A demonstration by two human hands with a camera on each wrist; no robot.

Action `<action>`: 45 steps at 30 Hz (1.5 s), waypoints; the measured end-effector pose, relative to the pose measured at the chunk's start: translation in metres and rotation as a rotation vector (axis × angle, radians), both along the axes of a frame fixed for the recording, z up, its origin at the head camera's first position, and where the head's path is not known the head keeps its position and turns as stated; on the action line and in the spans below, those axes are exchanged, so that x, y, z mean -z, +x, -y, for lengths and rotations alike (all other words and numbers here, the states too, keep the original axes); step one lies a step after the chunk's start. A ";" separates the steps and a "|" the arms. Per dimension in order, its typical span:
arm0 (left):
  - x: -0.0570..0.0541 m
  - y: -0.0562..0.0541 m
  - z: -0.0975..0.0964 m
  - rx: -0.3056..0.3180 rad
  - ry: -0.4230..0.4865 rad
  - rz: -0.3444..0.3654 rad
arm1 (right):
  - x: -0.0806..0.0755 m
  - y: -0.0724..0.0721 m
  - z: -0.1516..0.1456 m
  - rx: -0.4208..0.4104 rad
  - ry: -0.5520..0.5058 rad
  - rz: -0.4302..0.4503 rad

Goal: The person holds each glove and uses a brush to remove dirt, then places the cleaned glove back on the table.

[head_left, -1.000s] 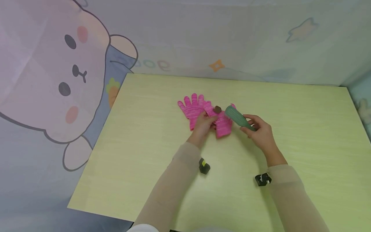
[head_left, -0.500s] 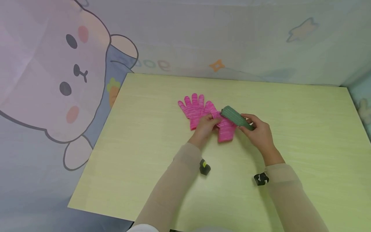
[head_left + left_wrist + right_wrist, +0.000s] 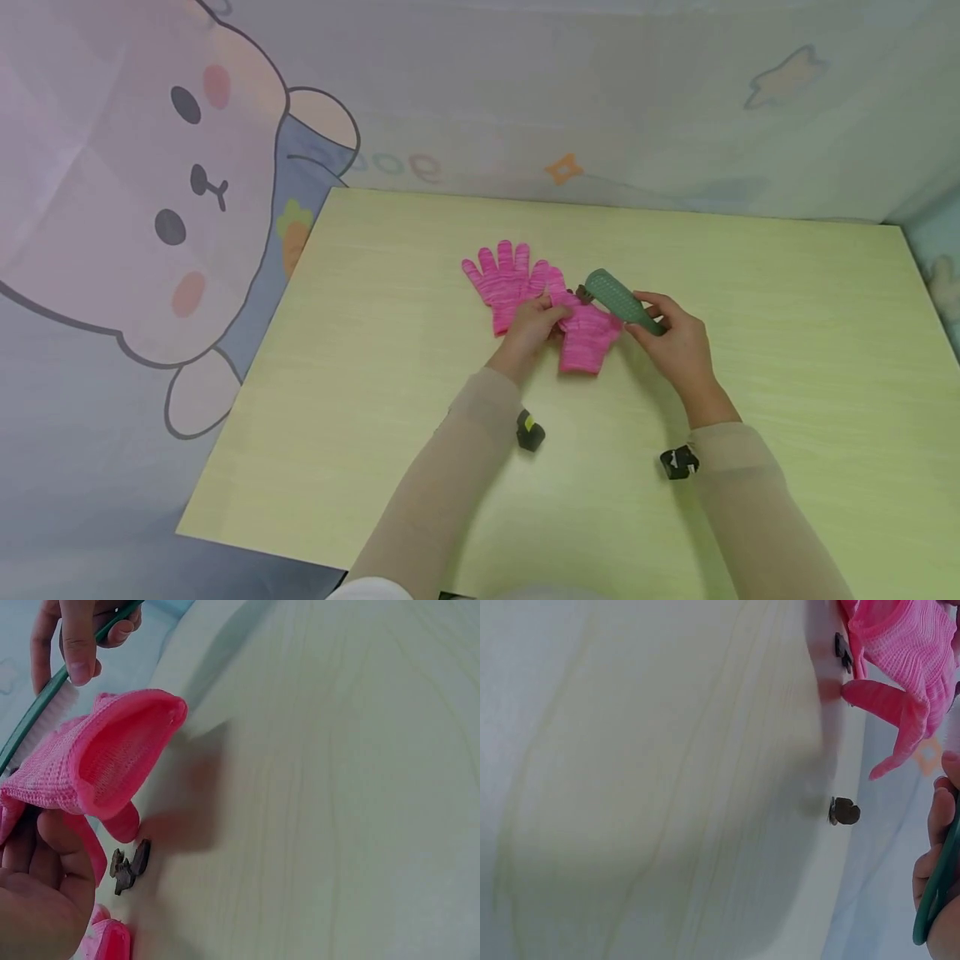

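Note:
In the head view my left hand [image 3: 529,327] grips a pink knit glove [image 3: 587,337] above the table. Its cuff gapes toward the left wrist camera. My right hand [image 3: 678,343] holds a green brush [image 3: 617,296] by the handle. White bristles [image 3: 49,716] face the glove and seem to meet it in the left wrist view. Dark brown bits [image 3: 129,870] lie on the table below the held glove. Another brown piece [image 3: 846,811] rests on the tabletop in the right wrist view. Whether the dark spot [image 3: 583,293] beside the brush head is on glove or table, I cannot tell.
A second pink glove [image 3: 504,283] lies flat on the pale yellow-green table [image 3: 787,350], fingers spread, just left of the held one. Behind the table hangs a printed cloth [image 3: 480,92] with a cartoon bear. Black wrist cameras [image 3: 530,432] sit at both sleeves.
The brush head swept left and down over the held glove, then back up and right. That glove has tilted and its cuff has dropped slightly. The flat glove stays put.

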State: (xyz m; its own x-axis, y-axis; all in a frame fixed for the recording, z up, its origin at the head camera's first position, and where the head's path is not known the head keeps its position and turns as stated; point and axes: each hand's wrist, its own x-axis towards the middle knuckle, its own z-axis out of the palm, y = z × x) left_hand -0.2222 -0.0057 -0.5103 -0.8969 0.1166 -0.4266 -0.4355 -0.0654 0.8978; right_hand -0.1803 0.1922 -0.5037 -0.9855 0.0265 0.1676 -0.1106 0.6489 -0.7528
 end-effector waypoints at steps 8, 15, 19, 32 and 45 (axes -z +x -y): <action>0.000 0.001 0.000 0.073 -0.027 0.029 | -0.001 0.002 0.000 0.010 -0.025 0.006; 0.000 0.001 0.001 0.112 -0.017 0.042 | 0.001 0.000 0.001 0.015 -0.038 -0.007; 0.001 0.002 0.001 0.117 -0.009 0.030 | 0.001 0.000 0.001 0.042 -0.061 -0.006; 0.000 0.003 0.002 0.067 0.053 0.018 | -0.002 0.002 0.004 -0.078 -0.082 -0.004; 0.002 0.002 0.002 -0.054 0.019 -0.054 | -0.002 0.004 0.000 -0.048 -0.109 -0.045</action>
State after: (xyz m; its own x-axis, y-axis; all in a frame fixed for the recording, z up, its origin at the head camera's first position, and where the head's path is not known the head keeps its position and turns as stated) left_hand -0.2206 -0.0075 -0.5125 -0.9237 0.0750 -0.3756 -0.3819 -0.1046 0.9183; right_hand -0.1759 0.1922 -0.5017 -0.9777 -0.0005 0.2102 -0.1749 0.5565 -0.8122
